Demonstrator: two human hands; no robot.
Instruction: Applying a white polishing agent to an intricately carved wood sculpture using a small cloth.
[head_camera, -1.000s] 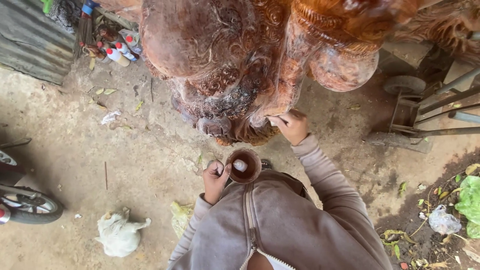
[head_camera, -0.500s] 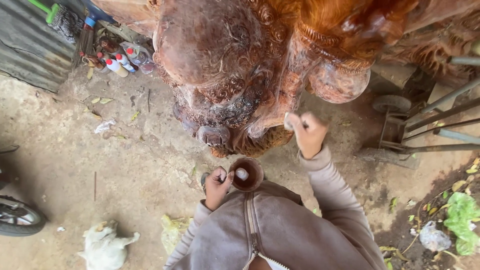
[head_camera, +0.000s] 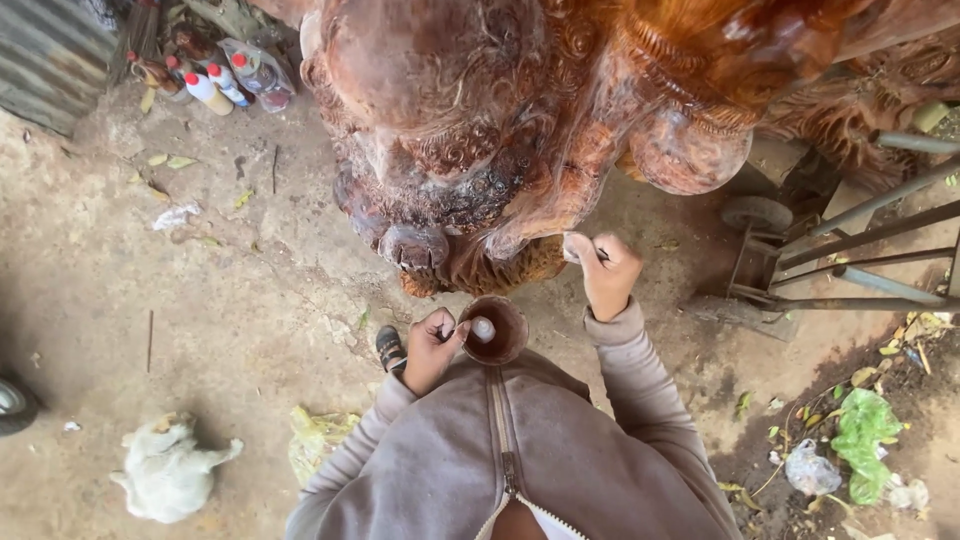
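Note:
A large carved wooden sculpture (head_camera: 520, 120), reddish brown and glossy, fills the top of the view. My right hand (head_camera: 603, 274) is closed around a small brush or rag and presses it against the sculpture's lower edge. My left hand (head_camera: 434, 348) grips the rim of a small round brown cup (head_camera: 497, 331) held close to my chest; the cup holds dark liquid with a pale lump in it. Both arms wear grey-brown jacket sleeves.
Several plastic bottles (head_camera: 215, 85) with red caps stand by a corrugated metal wall at the top left. A metal-framed cart (head_camera: 830, 250) stands at the right. A white rag (head_camera: 168, 468) lies on the dirt floor at the lower left, litter and a green bag (head_camera: 858, 440) at the lower right.
My right hand has shifted right and slightly up along the sculpture's lower edge. The view has tilted, moving the wheel at the left edge nearly out of sight. The cup stays in my left hand.

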